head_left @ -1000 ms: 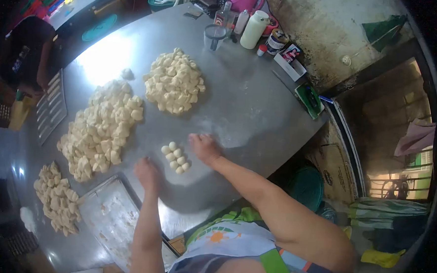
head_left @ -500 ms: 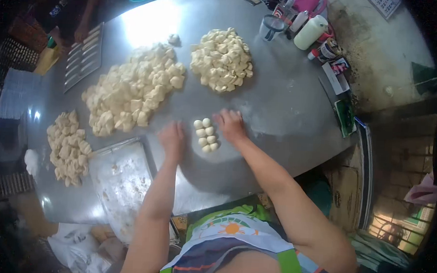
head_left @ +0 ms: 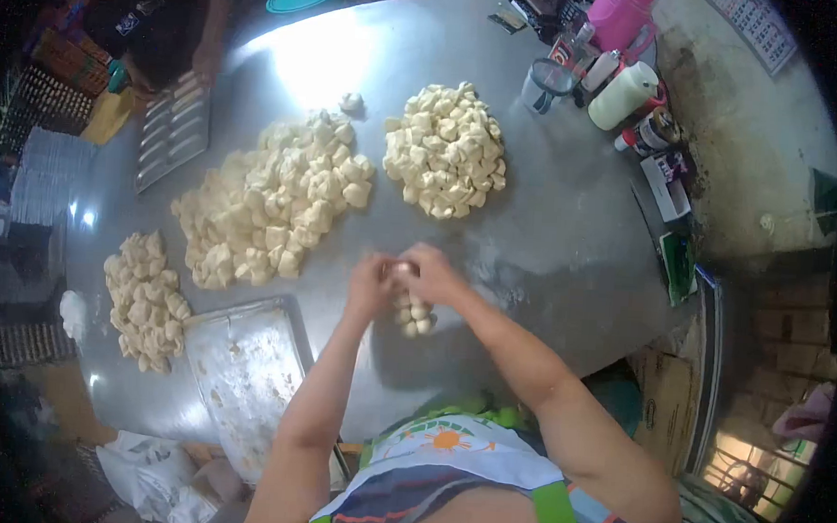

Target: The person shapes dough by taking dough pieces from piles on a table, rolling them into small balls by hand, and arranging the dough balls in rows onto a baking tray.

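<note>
Smooth round dough balls (head_left: pixel 416 316) sit in a small double row on the metal table in front of me. My left hand (head_left: pixel 371 285) curls in around the far end of the row, from its left side. From the right, my right hand (head_left: pixel 433 273) closes in on the same end, its fingers meeting those of the left. The far balls are mostly hidden between the two hands, and the fingertips are slightly blurred. Beyond the hands lies a heap of cut dough pieces (head_left: pixel 445 151), with a larger dough heap (head_left: pixel 275 202) to its left.
A third dough pile (head_left: pixel 144 302) and a worn metal tray (head_left: pixel 242 371) lie at left. A molded pan (head_left: pixel 174 130) stands near another person (head_left: pixel 152 25) at far left. Bottles (head_left: pixel 623 95), a clear pitcher (head_left: pixel 548 84) and a pink jug (head_left: pixel 622 16) line the right edge.
Both hands have come together from either side of the dough balls and now close over the far end of the row. The view has shifted slightly.
</note>
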`<state>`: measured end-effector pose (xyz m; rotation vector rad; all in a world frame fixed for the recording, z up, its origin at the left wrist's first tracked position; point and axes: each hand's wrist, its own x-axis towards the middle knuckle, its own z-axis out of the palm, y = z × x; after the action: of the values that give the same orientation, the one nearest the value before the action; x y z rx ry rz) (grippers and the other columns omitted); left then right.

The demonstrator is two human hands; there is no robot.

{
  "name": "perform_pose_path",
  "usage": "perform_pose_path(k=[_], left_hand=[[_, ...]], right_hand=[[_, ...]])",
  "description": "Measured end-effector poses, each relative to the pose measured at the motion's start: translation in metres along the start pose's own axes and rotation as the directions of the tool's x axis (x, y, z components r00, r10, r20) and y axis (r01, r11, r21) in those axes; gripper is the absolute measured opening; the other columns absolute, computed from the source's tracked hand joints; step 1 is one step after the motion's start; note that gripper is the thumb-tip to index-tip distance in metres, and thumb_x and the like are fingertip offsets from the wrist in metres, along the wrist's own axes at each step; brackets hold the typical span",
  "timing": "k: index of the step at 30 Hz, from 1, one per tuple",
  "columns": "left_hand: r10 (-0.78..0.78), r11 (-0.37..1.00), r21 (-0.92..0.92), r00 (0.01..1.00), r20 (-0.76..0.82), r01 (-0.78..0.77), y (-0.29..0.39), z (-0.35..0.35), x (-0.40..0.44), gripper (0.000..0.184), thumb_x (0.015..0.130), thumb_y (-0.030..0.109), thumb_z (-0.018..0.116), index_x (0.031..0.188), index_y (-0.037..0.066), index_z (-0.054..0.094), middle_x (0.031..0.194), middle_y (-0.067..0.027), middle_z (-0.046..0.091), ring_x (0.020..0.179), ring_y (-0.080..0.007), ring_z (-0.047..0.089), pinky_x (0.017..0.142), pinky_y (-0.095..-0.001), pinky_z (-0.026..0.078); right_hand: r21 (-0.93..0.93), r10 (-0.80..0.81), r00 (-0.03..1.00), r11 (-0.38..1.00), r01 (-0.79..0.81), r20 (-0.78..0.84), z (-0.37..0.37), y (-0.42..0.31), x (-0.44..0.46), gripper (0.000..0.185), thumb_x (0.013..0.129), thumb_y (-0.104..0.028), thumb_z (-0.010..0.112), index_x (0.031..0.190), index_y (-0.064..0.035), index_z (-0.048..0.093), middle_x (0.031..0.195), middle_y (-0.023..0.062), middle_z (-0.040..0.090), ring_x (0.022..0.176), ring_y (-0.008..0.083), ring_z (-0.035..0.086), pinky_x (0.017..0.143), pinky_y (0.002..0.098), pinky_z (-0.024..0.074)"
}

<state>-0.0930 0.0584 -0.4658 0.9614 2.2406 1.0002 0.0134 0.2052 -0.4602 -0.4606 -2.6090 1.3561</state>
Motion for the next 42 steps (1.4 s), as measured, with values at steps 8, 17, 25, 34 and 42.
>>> perform_pose_path(k=[8, 17, 25, 34, 42], left_hand=[[0.274, 0.962, 0.067, 0.939, -0.208, -0.265, 0.072, -0.049, 0.087, 0.03, 0.08, 0.005, 0.068, 0.11, 0.007, 0.068, 0.099, -0.0127, 0.067, 0.087, -0.0335, 0.063, 0.08, -0.0429, 0.049], [0.364, 0.879, -0.326, 0.931, -0.009, -0.347, 0.096, -0.025, 0.207, 0.045, 0.09, 0.004, 0.055, 0.135, 0.009, 0.055, 0.111, -0.0067, 0.064, 0.095, -0.017, 0.062, 0.082, -0.0302, 0.051], [0.367, 0.853, 0.478, 0.892, -0.264, -0.209, -0.021, -0.018, -0.106, 0.017, 0.094, 0.018, 0.057, 0.099, 0.002, 0.062, 0.095, -0.0195, 0.061, 0.092, -0.0414, 0.055, 0.088, -0.0527, 0.04], [0.165, 0.873, 0.487, 0.918, -0.361, 0.035, -0.055, 0.009, -0.1, 0.024, 0.084, 0.013, 0.057, 0.102, -0.003, 0.057, 0.104, -0.024, 0.059, 0.095, -0.0411, 0.057, 0.082, -0.0508, 0.044], [0.236, 0.893, 0.419, 0.963, -0.129, -0.163, -0.056, 0.038, -0.207, 0.025, 0.083, 0.014, 0.056, 0.105, 0.004, 0.06, 0.106, -0.0175, 0.061, 0.098, -0.0375, 0.056, 0.085, -0.0507, 0.041]], right_hand=[[-0.171, 0.031, 0.851, 0.975, -0.141, -0.524, -0.096, 0.014, 0.099, 0.023, 0.083, -0.019, 0.07, 0.097, -0.0019, 0.066, 0.091, 0.0145, 0.061, 0.08, 0.0301, 0.063, 0.075, 0.0394, 0.0513], [-0.03, -0.007, 0.895, 1.0, -0.006, -0.445, -0.119, 0.014, 0.067, 0.018, 0.086, -0.006, 0.061, 0.102, -0.0017, 0.056, 0.095, 0.0177, 0.056, 0.088, 0.035, 0.059, 0.078, 0.0427, 0.0482], [-0.361, -0.133, 0.849, 0.93, -0.072, -0.512, -0.027, 0.044, -0.207, 0.013, 0.09, -0.013, 0.062, 0.097, -0.0034, 0.056, 0.095, 0.0159, 0.056, 0.085, 0.032, 0.057, 0.071, 0.0425, 0.0461], [-0.481, 0.202, 0.92, 0.803, -0.352, -0.337, -0.011, 0.015, -0.131, 0.017, 0.094, -0.024, 0.05, 0.099, -0.0099, 0.058, 0.112, 0.0168, 0.059, 0.101, 0.0359, 0.056, 0.082, 0.0507, 0.0454], [-0.57, -0.187, 0.954, 0.822, 0.022, -0.233, 0.046, 0.037, -0.239, 0.022, 0.087, -0.018, 0.056, 0.106, -0.0075, 0.061, 0.092, 0.0124, 0.062, 0.086, 0.0313, 0.058, 0.073, 0.0471, 0.0457]])
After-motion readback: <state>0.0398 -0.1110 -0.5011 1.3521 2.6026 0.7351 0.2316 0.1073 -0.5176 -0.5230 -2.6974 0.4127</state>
